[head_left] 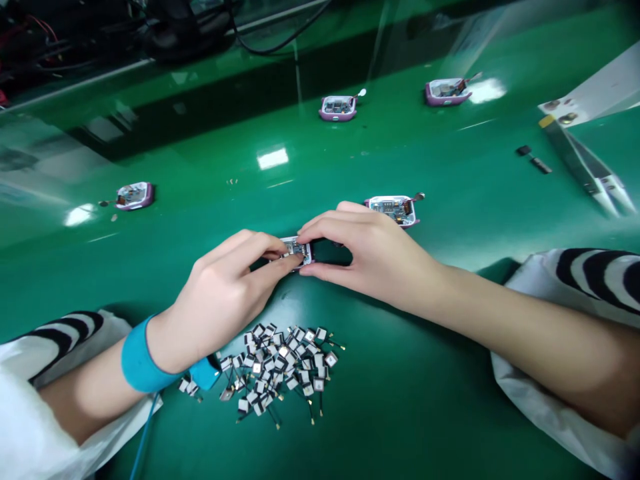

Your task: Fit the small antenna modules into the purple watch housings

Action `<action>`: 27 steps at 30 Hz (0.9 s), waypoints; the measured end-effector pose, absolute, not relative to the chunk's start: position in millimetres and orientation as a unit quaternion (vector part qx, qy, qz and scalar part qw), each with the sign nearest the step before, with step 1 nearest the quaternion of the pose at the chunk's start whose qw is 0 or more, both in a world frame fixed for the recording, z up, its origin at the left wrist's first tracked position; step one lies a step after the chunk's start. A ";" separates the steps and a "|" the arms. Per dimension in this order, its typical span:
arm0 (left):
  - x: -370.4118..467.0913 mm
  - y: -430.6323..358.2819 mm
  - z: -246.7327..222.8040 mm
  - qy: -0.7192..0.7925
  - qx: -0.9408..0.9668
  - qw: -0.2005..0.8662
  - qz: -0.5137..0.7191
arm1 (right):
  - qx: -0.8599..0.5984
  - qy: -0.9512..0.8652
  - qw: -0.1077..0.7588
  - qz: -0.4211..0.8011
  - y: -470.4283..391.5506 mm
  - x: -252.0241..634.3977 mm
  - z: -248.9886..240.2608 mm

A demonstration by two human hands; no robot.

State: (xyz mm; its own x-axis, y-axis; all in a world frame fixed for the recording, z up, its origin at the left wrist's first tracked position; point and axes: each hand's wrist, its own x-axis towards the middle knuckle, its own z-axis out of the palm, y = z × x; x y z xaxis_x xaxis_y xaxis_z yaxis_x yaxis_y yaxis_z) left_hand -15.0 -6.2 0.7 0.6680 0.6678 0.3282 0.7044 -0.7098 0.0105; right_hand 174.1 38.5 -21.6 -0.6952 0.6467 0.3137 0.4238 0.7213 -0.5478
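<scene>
Between both hands, on the green mat, lies a small open device casing (299, 248) with a circuit board inside. My left hand (227, 287) has its thumb pressed onto the board and its fingers closed at the casing's left side. From the right, my right hand (375, 250) pinches the casing's edge between thumb and fingers. Just behind my right hand sits another open purple-and-white casing (393, 210), partly covered by it. A pile of small square antenna modules (280, 363) with short black cables lies in front of my left hand.
More open purple casings stand farther off: one at left (135, 195), one at back middle (338, 108), one at back right (448, 92). Tweezers (590, 167) and small black parts (534, 160) lie at right. A blue wrist strap (143, 360) with a cord circles my left wrist.
</scene>
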 end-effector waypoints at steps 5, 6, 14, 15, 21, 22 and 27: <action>-15.7 -5.6 0.0 -0.377 -0.912 0.055 -0.154 | -0.297 -0.894 0.250 0.223 38.7 174.0 -20.9; -16.0 -5.5 -0.1 -0.378 -0.911 0.054 -0.154 | -0.297 -0.894 0.249 0.223 38.9 174.0 -20.9; -15.4 -5.4 -0.1 -0.370 -0.913 0.063 -0.158 | -0.300 -0.894 0.256 0.212 36.3 175.7 -21.5; -15.0 -5.3 0.2 -0.372 -0.913 0.061 -0.157 | -0.308 -0.889 0.263 0.214 35.4 176.9 -20.4; -14.6 -5.6 -1.2 -0.375 -0.910 0.064 -0.166 | -0.348 -0.845 0.329 0.238 37.2 183.5 -14.6; -15.1 -5.8 -1.9 -0.374 -0.910 0.067 -0.165 | -0.349 -0.845 0.331 0.236 38.3 184.1 -14.2; -18.6 -7.4 -4.3 -0.372 -0.912 0.074 -0.154 | -0.345 -0.853 0.352 0.170 38.6 185.2 -10.3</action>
State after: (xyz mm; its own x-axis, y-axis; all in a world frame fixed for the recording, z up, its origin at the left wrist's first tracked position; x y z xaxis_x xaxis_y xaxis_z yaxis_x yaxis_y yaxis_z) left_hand -18.6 -7.4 -4.3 0.6758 0.6562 0.3358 0.7017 -0.7122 -0.0203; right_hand 185.2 38.6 -10.3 -0.5140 0.7082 0.4841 0.4682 0.7045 -0.5334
